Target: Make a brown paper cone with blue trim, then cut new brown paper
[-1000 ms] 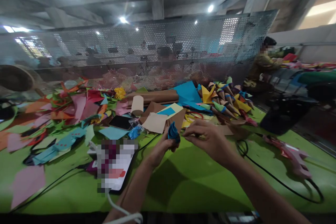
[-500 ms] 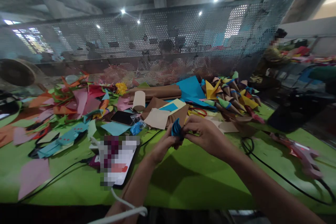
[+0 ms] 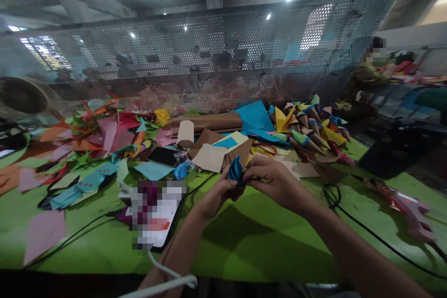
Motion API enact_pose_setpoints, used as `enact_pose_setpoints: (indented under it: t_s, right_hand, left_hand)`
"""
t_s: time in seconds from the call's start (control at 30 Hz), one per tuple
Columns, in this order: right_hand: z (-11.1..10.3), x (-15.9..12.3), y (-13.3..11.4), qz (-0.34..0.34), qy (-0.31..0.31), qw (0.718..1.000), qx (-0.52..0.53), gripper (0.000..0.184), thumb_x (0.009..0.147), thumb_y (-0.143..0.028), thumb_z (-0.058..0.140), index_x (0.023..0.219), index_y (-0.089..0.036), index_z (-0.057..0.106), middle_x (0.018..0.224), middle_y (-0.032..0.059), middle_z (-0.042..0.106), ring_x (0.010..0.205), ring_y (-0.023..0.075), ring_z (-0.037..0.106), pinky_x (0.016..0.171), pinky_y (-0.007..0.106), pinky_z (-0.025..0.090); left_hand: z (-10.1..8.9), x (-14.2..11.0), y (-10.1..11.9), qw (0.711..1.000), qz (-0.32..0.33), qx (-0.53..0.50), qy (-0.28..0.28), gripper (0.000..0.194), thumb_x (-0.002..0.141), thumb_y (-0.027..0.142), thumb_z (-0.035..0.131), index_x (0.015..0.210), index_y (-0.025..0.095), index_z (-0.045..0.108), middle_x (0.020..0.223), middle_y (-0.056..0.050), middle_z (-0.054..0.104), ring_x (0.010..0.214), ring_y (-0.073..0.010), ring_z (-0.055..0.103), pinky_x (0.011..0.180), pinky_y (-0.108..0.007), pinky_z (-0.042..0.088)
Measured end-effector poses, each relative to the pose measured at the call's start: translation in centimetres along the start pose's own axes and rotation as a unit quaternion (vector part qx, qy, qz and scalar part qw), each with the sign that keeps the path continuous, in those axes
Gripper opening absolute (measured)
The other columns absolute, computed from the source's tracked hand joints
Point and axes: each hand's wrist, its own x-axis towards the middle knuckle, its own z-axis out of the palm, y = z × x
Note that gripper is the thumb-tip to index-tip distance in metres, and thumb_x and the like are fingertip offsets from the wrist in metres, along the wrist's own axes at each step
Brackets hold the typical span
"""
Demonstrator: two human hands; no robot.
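Between my hands, above the green table, is a small piece of blue paper with curved, layered folds. My left hand grips it from below and the left, with the thumb against its lower part. My right hand is at its right side, thumb and fingertips pinched together against the paper's edge. Just beyond the hands lie a beige paper piece and brown paper sheets. A rolled beige paper tube stands behind them.
On the left, a phone with a lit screen and cable lies near my forearm; a dark phone is farther back. A pink glue gun rests at right with its cord. Paper cones and coloured scraps pile along the mesh panel.
The blue paper has turned slightly, showing more of its layered folds. Both hands stay close together in nearly the same place. The camera view has shifted slightly.
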Motion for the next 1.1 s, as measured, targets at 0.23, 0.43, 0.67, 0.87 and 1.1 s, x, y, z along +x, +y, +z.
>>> enact_pose_setpoints:
  t_s: [0.23, 0.43, 0.67, 0.87, 1.1]
  right_hand:
    - [-0.08, 0.01, 0.06, 0.009, -0.017, 1.0, -0.003, 0.017, 0.084, -0.006, 0.062, 0.082, -0.019, 0.072, 0.084, 0.0032, 0.063, 0.081, 0.0162, 0.061, 0.071, 0.025, 0.046]
    - [-0.09, 0.1, 0.13, 0.017, -0.036, 0.999, 0.015, 0.015, 0.085, -0.008, 0.063, 0.083, -0.019, 0.072, 0.088, 0.0039, 0.063, 0.086, 0.0172, 0.061, 0.075, 0.026, 0.047]
    - [-0.11, -0.02, 0.38, 0.009, -0.035, 0.999, 0.026, 0.014, 0.084, -0.007, 0.064, 0.082, -0.019, 0.071, 0.088, 0.0039, 0.064, 0.086, 0.0169, 0.061, 0.076, 0.025, 0.046]
    - [0.14, -0.25, 0.43, -0.001, -0.028, 0.999, 0.031, 0.016, 0.086, -0.008, 0.061, 0.084, -0.02, 0.071, 0.089, 0.0048, 0.063, 0.088, 0.0175, 0.062, 0.077, 0.027, 0.047]
    - [0.26, -0.49, 0.51, -0.013, -0.011, 1.0, 0.022, 0.017, 0.084, -0.005, 0.063, 0.083, -0.02, 0.071, 0.085, 0.003, 0.062, 0.083, 0.0156, 0.061, 0.073, 0.025, 0.046]
  left_hand:
    - [0.34, -0.03, 0.32, 0.999, -0.018, -0.024, 0.013, 0.029, 0.076, 0.036, 0.062, 0.097, 0.02, 0.05, 0.069, 0.004, 0.041, 0.059, -0.0105, 0.035, 0.054, -0.025, 0.025]
    - [0.56, -0.13, 0.53, 0.998, -0.036, -0.043, 0.039, 0.036, 0.073, 0.041, 0.066, 0.097, 0.02, 0.05, 0.068, 0.004, 0.042, 0.057, -0.01, 0.036, 0.052, -0.024, 0.024]
    - [0.76, -0.12, 0.79, 0.996, -0.045, -0.068, 0.04, 0.037, 0.072, 0.041, 0.069, 0.098, 0.019, 0.053, 0.068, 0.004, 0.044, 0.054, -0.0092, 0.035, 0.049, -0.023, 0.023]
    - [0.66, 0.0, 0.54, 0.993, -0.057, -0.091, 0.041, 0.038, 0.071, 0.04, 0.069, 0.101, 0.02, 0.055, 0.068, 0.004, 0.046, 0.051, -0.009, 0.033, 0.048, -0.023, 0.02]
    - [0.76, 0.14, 0.64, 0.991, -0.067, -0.105, 0.044, 0.036, 0.07, 0.04, 0.07, 0.096, 0.018, 0.058, 0.072, 0.002, 0.052, 0.054, -0.0096, 0.04, 0.047, -0.023, 0.023]
